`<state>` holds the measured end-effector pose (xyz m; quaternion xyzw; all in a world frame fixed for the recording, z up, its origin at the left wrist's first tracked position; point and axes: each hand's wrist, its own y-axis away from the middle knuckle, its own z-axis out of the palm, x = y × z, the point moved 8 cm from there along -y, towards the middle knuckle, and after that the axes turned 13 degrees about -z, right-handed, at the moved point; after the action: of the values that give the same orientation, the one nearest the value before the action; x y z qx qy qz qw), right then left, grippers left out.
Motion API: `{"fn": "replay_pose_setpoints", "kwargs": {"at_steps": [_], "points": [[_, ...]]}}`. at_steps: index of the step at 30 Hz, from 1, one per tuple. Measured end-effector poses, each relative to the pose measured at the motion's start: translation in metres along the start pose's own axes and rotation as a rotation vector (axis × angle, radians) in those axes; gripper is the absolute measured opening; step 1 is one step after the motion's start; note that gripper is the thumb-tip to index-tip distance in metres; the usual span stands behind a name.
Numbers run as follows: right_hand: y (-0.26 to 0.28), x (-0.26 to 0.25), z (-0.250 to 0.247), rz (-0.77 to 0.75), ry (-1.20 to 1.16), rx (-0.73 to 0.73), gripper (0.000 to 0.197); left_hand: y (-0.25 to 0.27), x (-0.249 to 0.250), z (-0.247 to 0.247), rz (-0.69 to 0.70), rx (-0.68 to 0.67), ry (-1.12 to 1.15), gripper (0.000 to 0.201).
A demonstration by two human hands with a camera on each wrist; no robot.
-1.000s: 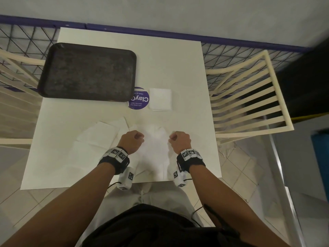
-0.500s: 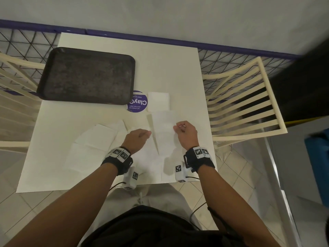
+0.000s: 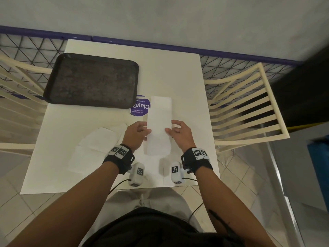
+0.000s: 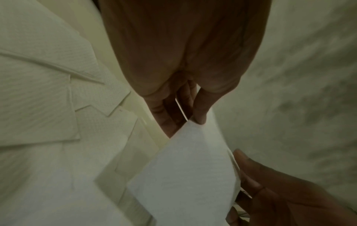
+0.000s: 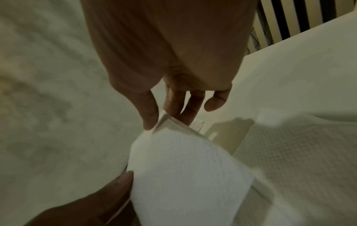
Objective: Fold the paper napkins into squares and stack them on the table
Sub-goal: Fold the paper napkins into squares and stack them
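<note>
A white paper napkin (image 3: 158,131), folded into a long narrow strip, hangs lifted over the middle of the table (image 3: 178,72). My left hand (image 3: 145,130) pinches its left edge and my right hand (image 3: 170,128) pinches its right edge. The left wrist view shows thumb and fingers (image 4: 199,117) closed on the napkin (image 4: 183,168). In the right wrist view, thumb and fingers (image 5: 150,120) nip the napkin (image 5: 183,168) at a corner. A folded square napkin (image 3: 161,101) lies beyond, partly hidden by the strip. Several unfolded napkins (image 3: 96,141) lie overlapped at the left.
A dark empty tray (image 3: 92,81) sits at the table's far left, with a round purple sticker (image 3: 140,108) at its near right corner. Cream slatted chairs stand left (image 3: 19,81) and right (image 3: 249,111) of the table. A wire fence (image 3: 222,68) runs behind it.
Both hands rose from the near edge and moved forward. The napkin they pinch went from a spread sheet to a narrow strip held over the table's middle.
</note>
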<state>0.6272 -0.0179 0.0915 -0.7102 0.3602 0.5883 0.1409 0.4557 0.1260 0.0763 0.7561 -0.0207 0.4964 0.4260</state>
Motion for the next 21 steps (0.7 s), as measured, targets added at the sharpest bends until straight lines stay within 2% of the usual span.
{"fn": "replay_pose_setpoints", "kwargs": {"at_steps": [2,6,9,13,17,21], "points": [[-0.001,0.000,0.006,-0.013,-0.008,-0.038,0.038,-0.001,-0.002,-0.004,-0.005,0.012,0.005,0.029],[-0.004,0.000,0.011,-0.049,0.048,-0.033,0.021,-0.002,-0.005,-0.008,-0.032,-0.001,0.051,0.025],[-0.006,-0.001,0.012,-0.060,0.061,-0.026,0.018,0.000,-0.006,-0.006,-0.065,-0.044,0.095,0.021],[-0.007,-0.009,0.016,-0.097,0.054,-0.058,0.013,0.003,-0.004,-0.010,-0.051,-0.037,0.128,0.012],[-0.006,-0.017,0.021,-0.163,0.062,-0.125,0.014,0.003,0.002,-0.013,-0.015,-0.030,0.137,0.012],[-0.008,-0.017,0.021,-0.192,0.079,-0.089,0.023,0.000,0.000,-0.015,-0.011,-0.048,0.160,0.021]]}}
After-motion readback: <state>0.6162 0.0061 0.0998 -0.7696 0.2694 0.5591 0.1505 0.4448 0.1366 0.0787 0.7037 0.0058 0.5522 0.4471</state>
